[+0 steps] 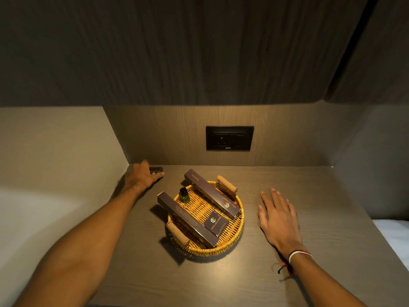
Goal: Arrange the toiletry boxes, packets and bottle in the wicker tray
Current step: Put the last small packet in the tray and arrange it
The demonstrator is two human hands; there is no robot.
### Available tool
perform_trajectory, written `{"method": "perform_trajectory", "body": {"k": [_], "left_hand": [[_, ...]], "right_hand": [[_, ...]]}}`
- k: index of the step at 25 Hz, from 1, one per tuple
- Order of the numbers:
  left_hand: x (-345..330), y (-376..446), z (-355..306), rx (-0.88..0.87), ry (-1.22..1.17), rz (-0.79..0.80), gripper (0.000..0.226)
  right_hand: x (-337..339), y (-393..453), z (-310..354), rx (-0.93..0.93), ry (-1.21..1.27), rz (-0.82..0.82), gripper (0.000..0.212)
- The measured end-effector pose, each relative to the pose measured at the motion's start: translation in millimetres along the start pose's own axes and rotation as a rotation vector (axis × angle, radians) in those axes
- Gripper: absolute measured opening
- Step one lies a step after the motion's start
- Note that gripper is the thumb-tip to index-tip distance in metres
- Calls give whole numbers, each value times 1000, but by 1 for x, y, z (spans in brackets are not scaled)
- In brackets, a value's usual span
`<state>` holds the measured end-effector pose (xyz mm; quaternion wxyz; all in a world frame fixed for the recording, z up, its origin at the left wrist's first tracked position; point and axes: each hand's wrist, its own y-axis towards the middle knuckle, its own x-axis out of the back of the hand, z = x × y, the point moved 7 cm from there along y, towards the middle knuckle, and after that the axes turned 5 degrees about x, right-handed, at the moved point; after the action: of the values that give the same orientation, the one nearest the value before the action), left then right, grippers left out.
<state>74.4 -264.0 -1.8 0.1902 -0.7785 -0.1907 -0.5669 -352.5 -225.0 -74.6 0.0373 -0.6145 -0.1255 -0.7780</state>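
Two long dark boxes, one [212, 193] on the right and one [188, 219] on the left, lie in the wicker tray [238, 222], their long axes parallel and running from far-left to near-right. A small green bottle [184, 195] stands upright between them, and a small packet [215, 222] lies flat between their near ends. The left hand [141, 176] covers a small dark box [156, 170] on the table [287, 180] at the far left, grip unclear, while the right hand [277, 218] rests spread and empty just right of the tray.

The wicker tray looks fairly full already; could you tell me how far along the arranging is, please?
Done: two long boxes, a small packet and the green bottle sit in the wicker tray. In hand: the left hand is on a small dark packet at the back of the counter, outside the tray. Left: bringing that packet in. The right hand rests flat and empty.
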Motion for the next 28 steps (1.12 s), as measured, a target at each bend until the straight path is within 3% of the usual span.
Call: {"method": "perform_trajectory", "body": {"k": [5, 12, 16, 19, 21, 28], "left_hand": [[-7, 4, -11, -23, 5, 7, 49], [37, -20, -44, -146, -146, 80, 64], [56, -74, -97, -366, -96, 133, 52], [29, -116, -126, -460, 24, 242, 50], [5, -134, -132, -482, 101, 281, 50], [-21, -156, -137, -478, 242, 189, 44]], "right_hand": [[0, 1, 0, -7, 15, 11, 55], [1, 1, 0, -11, 17, 21, 55], [1, 1, -1, -7, 12, 26, 55], [0, 1, 0, -2, 6, 26, 55], [0, 0, 0, -3, 11, 28, 55], [0, 0, -1, -1, 8, 29, 55]]}}
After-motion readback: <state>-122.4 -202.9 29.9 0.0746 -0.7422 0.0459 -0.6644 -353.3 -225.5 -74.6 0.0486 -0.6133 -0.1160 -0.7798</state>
